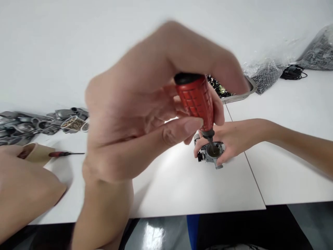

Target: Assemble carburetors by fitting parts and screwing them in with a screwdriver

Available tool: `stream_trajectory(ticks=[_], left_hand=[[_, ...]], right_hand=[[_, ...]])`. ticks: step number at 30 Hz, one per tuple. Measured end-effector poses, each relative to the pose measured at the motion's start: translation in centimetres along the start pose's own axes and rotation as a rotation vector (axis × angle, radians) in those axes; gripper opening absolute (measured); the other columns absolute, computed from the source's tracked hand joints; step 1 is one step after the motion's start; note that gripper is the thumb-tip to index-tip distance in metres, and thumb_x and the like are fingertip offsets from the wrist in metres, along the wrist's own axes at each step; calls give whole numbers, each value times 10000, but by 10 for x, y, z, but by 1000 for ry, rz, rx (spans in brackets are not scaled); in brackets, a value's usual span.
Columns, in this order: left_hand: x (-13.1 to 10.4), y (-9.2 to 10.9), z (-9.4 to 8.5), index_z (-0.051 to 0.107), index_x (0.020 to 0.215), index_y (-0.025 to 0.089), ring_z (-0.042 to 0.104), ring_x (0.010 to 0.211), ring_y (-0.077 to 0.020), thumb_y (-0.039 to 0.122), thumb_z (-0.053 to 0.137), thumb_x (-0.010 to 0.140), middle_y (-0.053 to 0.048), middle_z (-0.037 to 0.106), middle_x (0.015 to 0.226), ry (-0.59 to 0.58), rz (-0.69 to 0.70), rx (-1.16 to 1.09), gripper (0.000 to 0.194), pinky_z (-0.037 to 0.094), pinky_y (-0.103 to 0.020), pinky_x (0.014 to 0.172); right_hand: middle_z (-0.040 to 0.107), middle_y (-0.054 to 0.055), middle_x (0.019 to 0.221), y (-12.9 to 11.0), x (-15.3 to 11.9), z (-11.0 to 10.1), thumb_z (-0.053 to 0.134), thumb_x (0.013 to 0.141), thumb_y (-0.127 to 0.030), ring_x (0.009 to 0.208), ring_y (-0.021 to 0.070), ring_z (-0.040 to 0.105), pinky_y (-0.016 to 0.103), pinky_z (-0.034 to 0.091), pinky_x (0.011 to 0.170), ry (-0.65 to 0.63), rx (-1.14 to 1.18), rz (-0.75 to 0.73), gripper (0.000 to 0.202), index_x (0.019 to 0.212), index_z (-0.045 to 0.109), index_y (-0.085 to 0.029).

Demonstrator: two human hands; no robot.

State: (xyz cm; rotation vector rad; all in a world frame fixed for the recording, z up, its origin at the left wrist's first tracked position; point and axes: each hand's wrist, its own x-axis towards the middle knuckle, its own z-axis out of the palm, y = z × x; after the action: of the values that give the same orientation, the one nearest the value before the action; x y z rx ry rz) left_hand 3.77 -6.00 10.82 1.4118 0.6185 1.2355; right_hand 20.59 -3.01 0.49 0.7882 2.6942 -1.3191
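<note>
Close to the camera, my left hand [122, 128] is closed around the red screwdriver [196, 100], its thumb low on the handle and the index finger arched over the black end. The shaft slants down to a round opening in a small grey metal part [219, 166] with a black knob at its side; whether the tip touches inside is unclear. Reaching in from the right, my right hand [231, 140] grips this part with its fingers on the far side and the thumb on the near side, against the white table [192, 191].
Another person's arm [26, 187] is at the left, beside a beige cylindrical object [43, 155] and another red screwdriver [58, 153]. Grey metal parts [24, 126] and a cup of small screws [73, 123] lie behind. A metal tray [238, 98], plastic bags [267, 74] and black cable [292, 73] are back right.
</note>
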Motion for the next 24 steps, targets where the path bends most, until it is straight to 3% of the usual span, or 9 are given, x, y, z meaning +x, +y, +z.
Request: stream_trajectory(ticks=[3,6,9,12,14,16,19,22,24], left_hand=[[-2,-14,-11,725,873,159,642,543,-112,191,651,840,-28,697,928,-292,227,337,87,530,-209,441],[-4,-31,-23,732,934,219,713,773,-122,33,663,784,42,668,1082,-313,456,336,248,552,-180,589],[-7,-37,-27,731,972,195,719,785,-130,0,646,790,27,656,1090,-266,438,273,280,600,-218,686],[-11,-27,-25,737,965,194,717,816,-156,202,608,884,-3,658,1130,-343,334,293,153,629,-255,677],[-10,-15,-21,745,921,191,721,811,-193,407,551,914,-34,673,1094,-334,260,342,291,606,-258,580],[-7,-5,-15,750,855,186,708,691,-191,530,546,885,-51,694,904,-296,230,404,401,543,-238,477],[-1,-2,-5,751,763,186,681,574,-120,564,476,900,1,639,633,-305,358,328,487,490,-157,462],[-3,-11,-3,741,711,159,715,618,-124,574,327,924,18,661,660,-231,499,130,624,511,-135,465],[-8,-19,-9,737,732,137,733,654,-175,538,357,922,8,714,772,-80,345,-47,584,558,-179,476]], right_hand=[[542,60,1114,1,-2,-4,732,780,-385,959,202,521,305,436,808,-27,30,14,558,1311,586,-294],[530,56,1163,4,-5,-12,722,795,-454,960,188,518,288,435,811,-55,50,0,590,1348,573,-312],[539,56,1176,11,-8,-20,679,844,-438,957,168,506,266,433,815,-93,89,-54,573,1384,552,-296],[581,61,1131,14,-7,-22,629,892,-383,899,148,512,254,440,787,-112,171,-90,507,1377,562,-250],[608,59,1098,14,-6,-21,584,922,-359,836,134,520,255,442,757,-100,203,-85,438,1342,591,-238],[628,58,1095,12,-4,-19,553,932,-326,826,135,536,265,447,753,-76,211,-68,380,1294,622,-232],[651,57,1079,7,-2,-15,578,898,-298,854,157,562,283,460,764,-62,210,-38,349,1232,651,-226],[657,57,1056,4,-1,-13,587,879,-287,871,170,568,292,463,763,-38,210,2,343,1209,658,-224],[651,63,1069,2,-1,-12,566,877,-252,893,173,566,290,461,765,-20,212,17,343,1205,658,-211]])
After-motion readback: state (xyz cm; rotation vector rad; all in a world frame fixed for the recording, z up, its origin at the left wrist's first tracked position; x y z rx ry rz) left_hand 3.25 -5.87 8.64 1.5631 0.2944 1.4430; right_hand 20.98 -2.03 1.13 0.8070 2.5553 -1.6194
